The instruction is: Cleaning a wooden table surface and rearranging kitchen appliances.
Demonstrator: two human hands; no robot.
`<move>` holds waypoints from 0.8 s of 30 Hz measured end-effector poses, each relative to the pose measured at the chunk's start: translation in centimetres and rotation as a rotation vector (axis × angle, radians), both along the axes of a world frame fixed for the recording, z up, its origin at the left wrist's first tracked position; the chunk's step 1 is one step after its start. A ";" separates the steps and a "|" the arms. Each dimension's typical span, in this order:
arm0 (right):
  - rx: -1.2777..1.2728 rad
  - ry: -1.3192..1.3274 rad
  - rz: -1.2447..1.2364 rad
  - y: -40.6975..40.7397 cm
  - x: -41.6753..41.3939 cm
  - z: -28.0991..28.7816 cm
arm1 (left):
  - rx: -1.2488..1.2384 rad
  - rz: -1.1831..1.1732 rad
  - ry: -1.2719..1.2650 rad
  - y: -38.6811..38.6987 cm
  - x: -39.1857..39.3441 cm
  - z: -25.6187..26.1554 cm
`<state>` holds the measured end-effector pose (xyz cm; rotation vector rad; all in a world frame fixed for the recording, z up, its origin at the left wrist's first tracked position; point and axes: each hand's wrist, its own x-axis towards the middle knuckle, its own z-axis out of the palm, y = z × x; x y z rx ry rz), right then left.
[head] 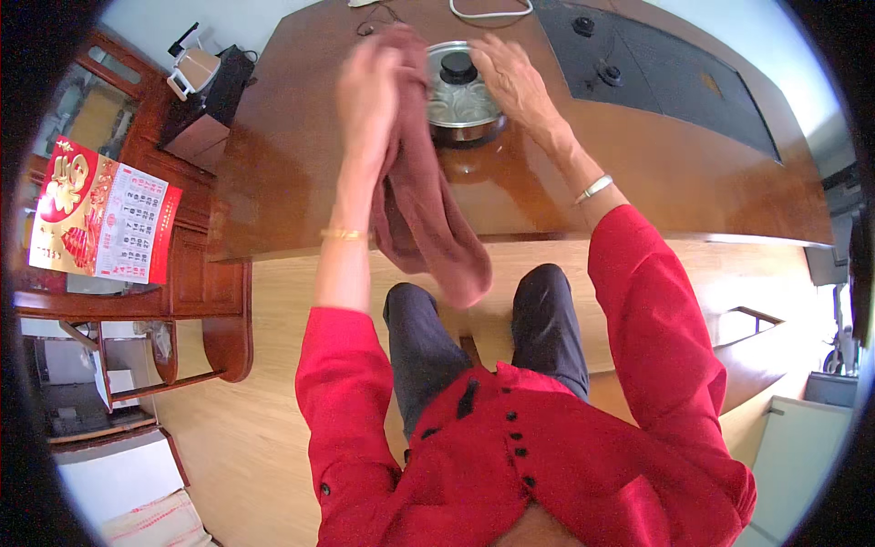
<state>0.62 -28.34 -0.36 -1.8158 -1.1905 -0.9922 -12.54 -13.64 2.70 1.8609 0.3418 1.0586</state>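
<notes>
A reddish-brown cloth (427,191) hangs from my left hand (372,82), which is blurred and closed on its upper end. The cloth's lower end droops past the table's near edge, above my knees. To its right stands a round metal pot (472,130) with a glass lid (465,102) and a black knob (459,68). My right hand (506,72) is at the right rim of the lid, fingers extended; whether it touches the lid is not plain. The cloth covers part of the pot's left side.
The brown wooden table (287,157) bears a dark panel with black knobs (656,82) at the right. A white cable or handle (491,15) and a thin dark cord (372,24) lie at the far edge. A wooden cabinet (205,273) with a calendar (102,212) stands left.
</notes>
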 end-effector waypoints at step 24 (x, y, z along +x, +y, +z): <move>-0.170 0.368 -0.147 0.9 -1.8 -0.7 | 0.725 0.252 -0.023 -6.5 -0.4 -3.0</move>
